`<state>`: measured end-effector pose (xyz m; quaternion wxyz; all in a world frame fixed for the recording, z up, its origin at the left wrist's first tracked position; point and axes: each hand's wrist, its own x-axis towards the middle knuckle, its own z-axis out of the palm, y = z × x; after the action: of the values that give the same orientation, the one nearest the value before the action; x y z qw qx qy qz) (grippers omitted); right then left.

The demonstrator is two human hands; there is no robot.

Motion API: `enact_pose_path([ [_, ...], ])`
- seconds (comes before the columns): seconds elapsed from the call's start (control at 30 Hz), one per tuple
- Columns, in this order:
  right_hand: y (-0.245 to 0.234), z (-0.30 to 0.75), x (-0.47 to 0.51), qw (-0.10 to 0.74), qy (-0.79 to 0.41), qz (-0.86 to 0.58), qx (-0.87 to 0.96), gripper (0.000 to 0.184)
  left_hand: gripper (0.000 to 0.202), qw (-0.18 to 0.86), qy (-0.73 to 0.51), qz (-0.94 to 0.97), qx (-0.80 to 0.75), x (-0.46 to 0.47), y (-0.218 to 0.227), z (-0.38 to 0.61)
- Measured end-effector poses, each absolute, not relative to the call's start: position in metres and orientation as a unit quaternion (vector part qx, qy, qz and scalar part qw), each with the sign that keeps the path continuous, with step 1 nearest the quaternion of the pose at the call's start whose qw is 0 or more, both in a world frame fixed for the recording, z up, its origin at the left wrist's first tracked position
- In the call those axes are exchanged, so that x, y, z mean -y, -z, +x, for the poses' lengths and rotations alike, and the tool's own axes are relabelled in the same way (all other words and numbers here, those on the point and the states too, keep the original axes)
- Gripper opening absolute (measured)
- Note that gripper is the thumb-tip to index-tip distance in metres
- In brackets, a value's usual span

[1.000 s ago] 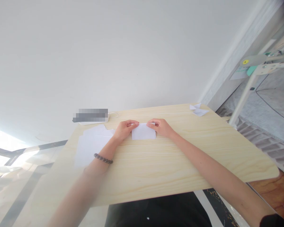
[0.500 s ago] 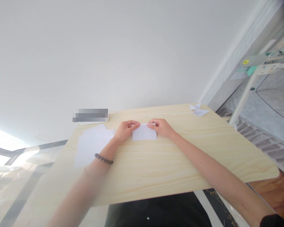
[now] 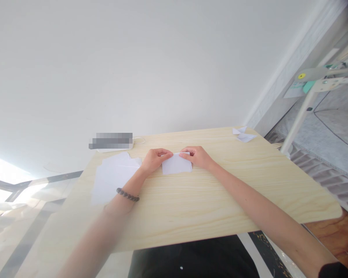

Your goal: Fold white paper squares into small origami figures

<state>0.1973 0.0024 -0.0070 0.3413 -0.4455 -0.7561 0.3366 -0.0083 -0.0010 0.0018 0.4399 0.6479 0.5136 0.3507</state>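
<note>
A small folded sheet of white paper [image 3: 176,165] is on the wooden table in front of me, its long sides running left to right. My left hand [image 3: 157,159] pinches its far left edge, thumb on top and fingers curled behind. At the far right edge, my right hand [image 3: 197,156] grips the same paper between thumb and fingers. The fingertips behind the paper are partly hidden. A dark bead bracelet [image 3: 128,194] circles my left wrist. Left of that hand lies a loose pile of white paper sheets [image 3: 113,177], partly covered by my forearm.
Folded white paper pieces [image 3: 245,136] lie at the table's far right corner. A pixelated object [image 3: 111,142] with a white cable stands at the back left, near the wall. The table's [image 3: 174,216] front edge runs close to my body. A white metal frame [image 3: 300,116] rises beyond its right side.
The folded paper has shifted slightly toward me. Both hands keep hold of its far edge, with the thumbs moved a little.
</note>
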Motion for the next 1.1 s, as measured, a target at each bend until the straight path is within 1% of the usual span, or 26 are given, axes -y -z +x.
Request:
enact_pose_path([
  [0.43,0.005,0.195,0.0,0.338,-0.334,-0.442,0.761,0.027,0.034,0.458,-0.352,0.651,-0.492,0.002,-0.001,-0.008],
  [0.57,0.001,0.187,0.005,0.353,-0.314,-0.444,0.762,0.022,0.036,0.44,-0.359,0.659,-0.493,0.004,-0.002,-0.007],
  [0.83,0.001,0.181,0.008,0.37,-0.311,-0.425,0.765,0.019,0.034,0.402,-0.34,0.699,-0.484,0.009,-0.007,0.001],
  [1.1,0.002,0.181,0.006,0.358,-0.295,-0.423,0.779,0.017,0.031,0.386,-0.332,0.711,-0.485,0.01,-0.006,0.002],
])
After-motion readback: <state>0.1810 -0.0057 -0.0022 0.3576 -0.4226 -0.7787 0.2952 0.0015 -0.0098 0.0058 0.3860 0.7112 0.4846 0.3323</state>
